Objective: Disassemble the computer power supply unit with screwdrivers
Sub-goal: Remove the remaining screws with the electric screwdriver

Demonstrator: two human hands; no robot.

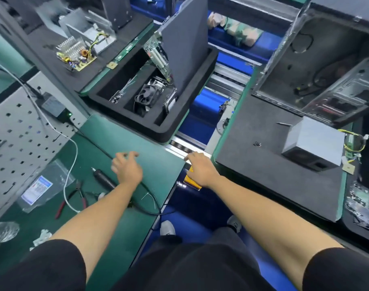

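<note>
Head view: I see the power supply unit [314,143], a closed grey metal box, sitting on the grey foam pad [263,177] of the tray to my right, its yellow wires [352,141] trailing off its far side. A few loose screws [257,144] lie on the foam just beside it, so I judge some fasteners are out, but the cover looks in place and opening it is left to do. My left hand [128,169] hovers over the green table [154,152], fingers [130,155] spread and holding nothing, near the electric screwdriver [103,179] lying there. My right hand [200,170] rests flat, fingers straight, on the yellow button box [192,181] at the conveyor edge. Farther left, a bare circuit board [75,54] from another unit lies on a separate tray.
</note>
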